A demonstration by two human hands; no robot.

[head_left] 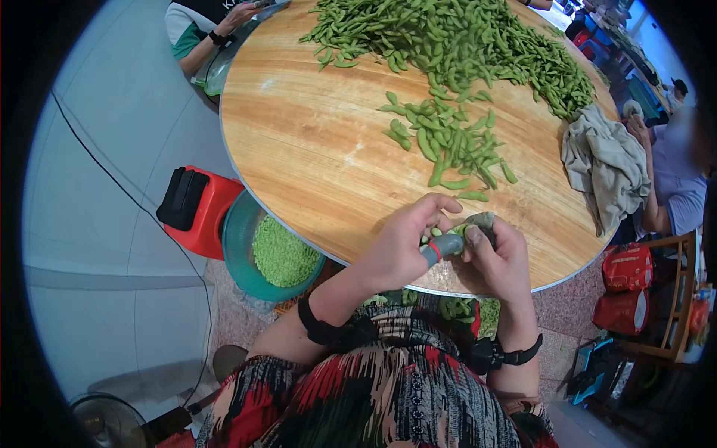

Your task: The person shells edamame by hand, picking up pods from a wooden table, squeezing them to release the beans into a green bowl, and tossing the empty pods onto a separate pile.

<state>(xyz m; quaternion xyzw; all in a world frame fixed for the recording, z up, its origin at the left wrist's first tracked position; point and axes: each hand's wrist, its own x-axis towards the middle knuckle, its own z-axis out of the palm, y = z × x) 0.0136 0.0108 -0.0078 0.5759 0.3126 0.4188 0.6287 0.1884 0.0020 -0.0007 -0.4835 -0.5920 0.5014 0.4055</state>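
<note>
- The left hand (396, 250) and the right hand (504, 261) meet just above the near edge of the round wooden worktop (314, 149).
- Between them sits a green soybean pod (457, 230), with a few pale green beans showing beside it.
- The fingers of the left hand are curled in and pinch the pod. Its thumb wears a grey thumb guard (446, 246) with a red band, and this presses against the pod.
- The fingers of the right hand are clenched on the same pod from the other side. One fingertip seems to be covered in grey as well.
- Each wrist carries a black band.
- A loose scatter of pods (448, 142) lies at the middle of the worktop, just beyond the hands.
- A large heap of pods (463, 37) covers the far side, up to the far-right edge.
- A crumpled grey cloth (605, 164) lies on the right edge.
- A teal basin (240, 243) of shelled beans stands on the floor, partly under the near-left edge of the worktop, with a red stool (205, 216) touching it.
- Another person's hand (235, 15) rests at the far-left edge.
- A second person's arm (657, 179) shows beyond the right edge, near the cloth.
</note>
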